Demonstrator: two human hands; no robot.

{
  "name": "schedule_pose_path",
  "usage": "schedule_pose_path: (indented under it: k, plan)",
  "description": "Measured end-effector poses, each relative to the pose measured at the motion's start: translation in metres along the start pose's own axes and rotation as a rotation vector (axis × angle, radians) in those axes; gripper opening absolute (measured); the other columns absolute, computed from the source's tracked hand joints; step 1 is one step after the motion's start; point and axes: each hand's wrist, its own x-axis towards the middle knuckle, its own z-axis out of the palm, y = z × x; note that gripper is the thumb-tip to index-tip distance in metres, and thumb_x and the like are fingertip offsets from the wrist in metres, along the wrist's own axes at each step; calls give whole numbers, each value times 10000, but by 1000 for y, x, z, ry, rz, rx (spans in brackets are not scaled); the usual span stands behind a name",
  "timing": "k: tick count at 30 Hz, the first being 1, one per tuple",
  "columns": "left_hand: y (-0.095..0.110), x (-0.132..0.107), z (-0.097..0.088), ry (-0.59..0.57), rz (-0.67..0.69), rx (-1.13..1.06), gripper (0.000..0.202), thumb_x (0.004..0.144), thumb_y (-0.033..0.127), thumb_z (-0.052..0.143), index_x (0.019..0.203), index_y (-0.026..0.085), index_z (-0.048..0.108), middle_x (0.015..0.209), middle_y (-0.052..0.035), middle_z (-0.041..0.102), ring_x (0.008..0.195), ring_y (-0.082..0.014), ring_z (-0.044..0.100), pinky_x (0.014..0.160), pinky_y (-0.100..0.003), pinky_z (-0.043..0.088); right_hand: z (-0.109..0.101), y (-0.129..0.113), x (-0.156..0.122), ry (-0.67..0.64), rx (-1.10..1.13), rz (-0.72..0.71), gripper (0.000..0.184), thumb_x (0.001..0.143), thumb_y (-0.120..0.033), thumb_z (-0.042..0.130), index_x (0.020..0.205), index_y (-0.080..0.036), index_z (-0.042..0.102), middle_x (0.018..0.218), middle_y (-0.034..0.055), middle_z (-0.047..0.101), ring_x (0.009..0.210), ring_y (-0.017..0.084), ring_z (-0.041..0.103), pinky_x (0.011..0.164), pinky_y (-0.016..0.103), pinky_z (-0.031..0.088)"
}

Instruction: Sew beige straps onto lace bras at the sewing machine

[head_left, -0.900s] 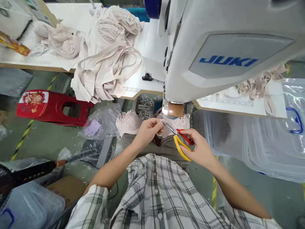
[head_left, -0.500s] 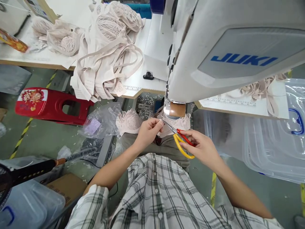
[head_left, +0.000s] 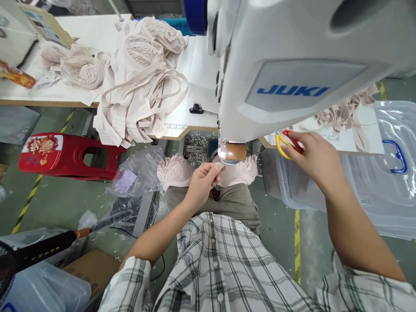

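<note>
Left hand (head_left: 203, 182): grip pinched on the middle of a pale pink bra (head_left: 237, 174), which lies over the lap, near side of the sewing machine (head_left: 292, 56). Right hand (head_left: 320, 160): grip closed round scissors (head_left: 284, 145), at near edge of the counter (head_left: 203, 97), right side. Pile of bras (head_left: 139, 82) on counter, far left; red stool (head_left: 69, 156) left, below it.

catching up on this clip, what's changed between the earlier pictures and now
The right hand has carried the scissors away from the left hand, rightward and forward toward the right tabletop, without letting go. The left hand stays pinched at the pale garment; the red stool is unmoved.
</note>
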Motion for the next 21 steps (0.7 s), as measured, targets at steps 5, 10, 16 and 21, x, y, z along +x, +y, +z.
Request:
schedule_pose_path:
  k: [5, 10, 16, 21]
  plan:
    - [11, -1, -1, -181, -107, 92, 359, 873, 446, 604, 658, 159, 608, 636, -6, 593, 498, -66, 443, 468, -194, 337, 21, -41, -22, 247, 74, -462, 229, 920, -366, 619, 1054, -183, 658, 926, 112, 740, 863, 255, 694, 749, 377, 557]
    - [21, 0, -1, -493, -312, 368, 255, 903, 344, 503, 737, 174, 594, 677, -15, 663, 482, -95, 496, 492, -232, 411, 49, -76, -52, -79, 192, -849, 283, 1001, -186, 408, 1068, -209, 682, 957, 83, 764, 849, 180, 718, 692, 273, 551]
    - [-27, -6, -10, -70, 196, 650, 397, 893, 423, 612, 1196, 168, 642, 988, -108, 685, 910, -235, 628, 861, -403, 504, 53, -51, -37, -107, 554, 3, 333, 876, -545, 589, 753, -237, 619, 625, 18, 648, 530, 174, 592, 479, 280, 441]
    - [-79, -18, 19, -425, -249, -130, 1184, 708, 849, 609, 1600, 266, 94, 1135, -139, 684, 924, -269, 687, 857, -452, 517, 47, -85, -59, -296, 1352, 544, 453, 646, -639, 760, 745, -238, 571, 615, -12, 604, 483, 135, 515, 459, 281, 489]
